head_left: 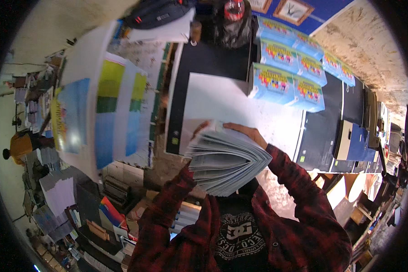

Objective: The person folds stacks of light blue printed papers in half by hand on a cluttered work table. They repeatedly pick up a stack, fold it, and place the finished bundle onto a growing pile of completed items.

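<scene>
A thick bundle of folded paper sheets is held up in front of my chest, above the near edge of the table. Its leaves fan apart toward the left, and the folds come together at the right. My left hand grips its far left side, mostly hidden behind the paper. Across the far right edge curls my right hand, fingers wrapped over the top. Beneath and beyond the bundle lies a large white sheet on the dark table surface.
Several stacks of light-blue printed booklets stand at the far right. On the left are large printed sheets in blue and green. A black plastic bag and a dark pouch sit at the back. A blue folder is on the right.
</scene>
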`<state>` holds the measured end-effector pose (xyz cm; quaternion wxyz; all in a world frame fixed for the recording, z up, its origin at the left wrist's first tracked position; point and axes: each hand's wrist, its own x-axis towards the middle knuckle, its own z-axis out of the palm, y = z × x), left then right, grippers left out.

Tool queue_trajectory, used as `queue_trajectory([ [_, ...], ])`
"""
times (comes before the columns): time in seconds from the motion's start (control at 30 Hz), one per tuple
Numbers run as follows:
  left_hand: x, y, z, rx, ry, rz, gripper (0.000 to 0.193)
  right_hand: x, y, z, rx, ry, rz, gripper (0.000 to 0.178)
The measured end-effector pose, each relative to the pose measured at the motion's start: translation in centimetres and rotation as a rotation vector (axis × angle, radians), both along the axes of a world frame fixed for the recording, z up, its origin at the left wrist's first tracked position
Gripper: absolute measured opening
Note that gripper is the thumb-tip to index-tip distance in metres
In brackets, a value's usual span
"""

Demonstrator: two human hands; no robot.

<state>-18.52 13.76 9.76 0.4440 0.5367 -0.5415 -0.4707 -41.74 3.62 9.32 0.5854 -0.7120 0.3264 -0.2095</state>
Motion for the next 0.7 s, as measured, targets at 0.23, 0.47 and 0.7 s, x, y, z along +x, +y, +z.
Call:
queue_trajectory([
  [0.23,-1.7,1.5,-4.5,0.143,0.048,0.069,0.077,0.1,-0.8,0.0,-0.079,-0.014,0.056,0.051],
  [0.47,-2.4,2.5,-4.3,0.178,0.057,0.117,0.070,-0.7,0.1,-1.3,0.067,-0.012,-0.032,0.053],
  [0.7,-4.8,-4.2,8.7,-0.246,-0.198,0.419,0.063,-0.3,-3.8,1.8,0.406,-0.150,0.058,0.049],
])
